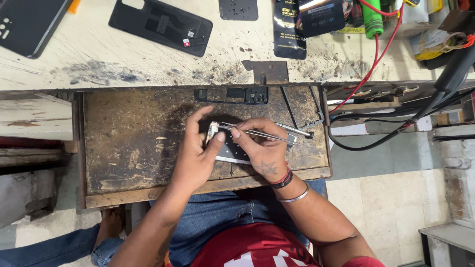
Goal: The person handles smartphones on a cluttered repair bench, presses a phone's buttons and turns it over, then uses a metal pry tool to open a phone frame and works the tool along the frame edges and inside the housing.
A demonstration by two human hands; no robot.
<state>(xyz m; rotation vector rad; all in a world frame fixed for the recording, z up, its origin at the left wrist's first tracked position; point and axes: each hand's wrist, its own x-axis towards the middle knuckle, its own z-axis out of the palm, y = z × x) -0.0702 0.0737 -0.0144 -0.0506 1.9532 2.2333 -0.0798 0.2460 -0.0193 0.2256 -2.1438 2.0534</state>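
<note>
An opened phone body [231, 147] with a pale frame lies on the worn wooden pull-out shelf [133, 143]. My left hand [194, 155] steadies its left end, thumb pressed on the frame. My right hand [262, 148] rests over its right part and pinches metal tweezers [257, 132], their tips touching the phone's top left corner. A slim screwdriver [296, 131] lies just beyond my right hand.
A black phone frame piece [231, 95] lies at the shelf's back. On the scratched bench top sit a black back cover [161, 24], a dark phone [27, 22], dark packets [307, 22] and a green tool [372, 19] with red wire. Black cables [396, 128] hang right.
</note>
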